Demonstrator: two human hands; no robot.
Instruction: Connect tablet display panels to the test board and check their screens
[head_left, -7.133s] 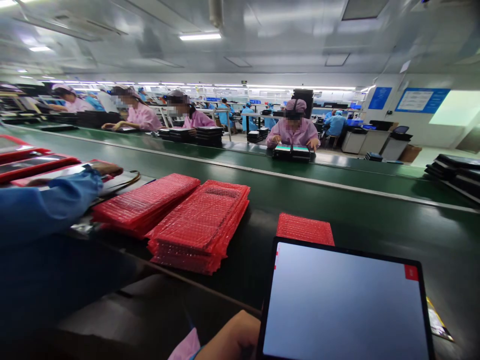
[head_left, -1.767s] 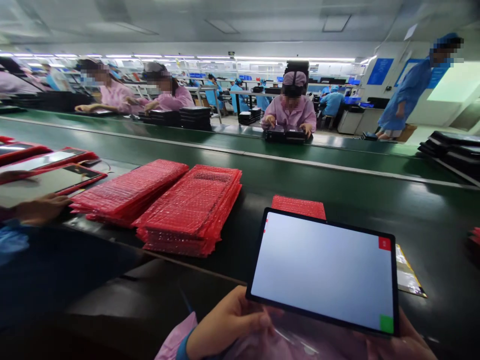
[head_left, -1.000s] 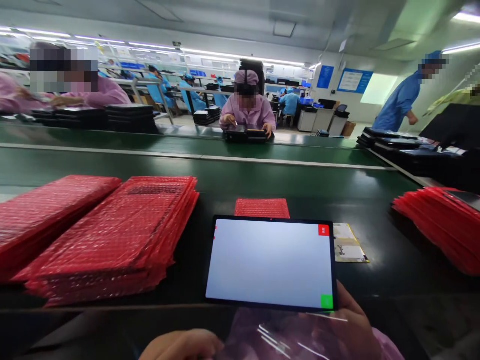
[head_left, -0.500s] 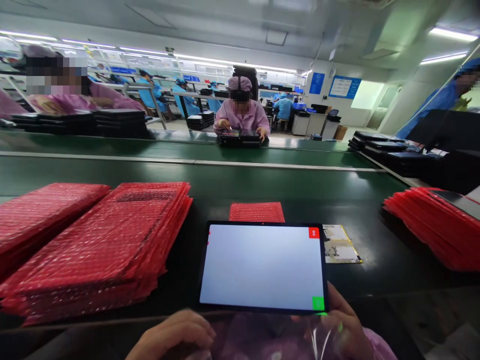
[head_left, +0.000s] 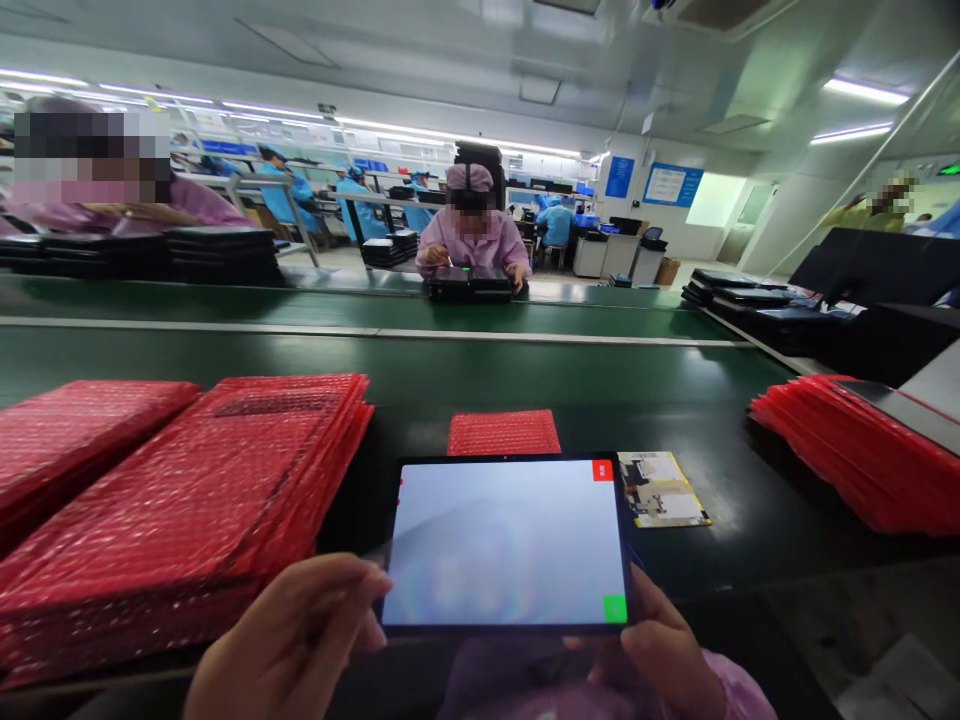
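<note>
Holding a tablet (head_left: 506, 540) with both hands, a person sits at a dark workbench (head_left: 750, 510) beside a green conveyor belt (head_left: 525, 365). The tablet is raised just above the near edge of the bench, tilted toward the camera, its screen lit pale grey with a small red square in the top right corner and a green one in the bottom right. The left hand (head_left: 292, 640) curls its fingers against the lower left edge of the tablet. The right hand (head_left: 660, 650) cups the lower right corner from below, thumb near the green square. Both grips look light, at the edges only. Behind the tablet lie a small red bubble bag (head_left: 504, 432) and, just to its right, a printed card (head_left: 660, 488). A tall pile of red bubble bags (head_left: 202, 480) sits to the left and another pile (head_left: 847, 450) to the right. A worker in pink (head_left: 472, 240) sits across the belt. Because the tablet is held only by its lower corners, it could tip forward onto the bench or slip from the fingers, and a thumb could smear or press the screen by accident.
</note>
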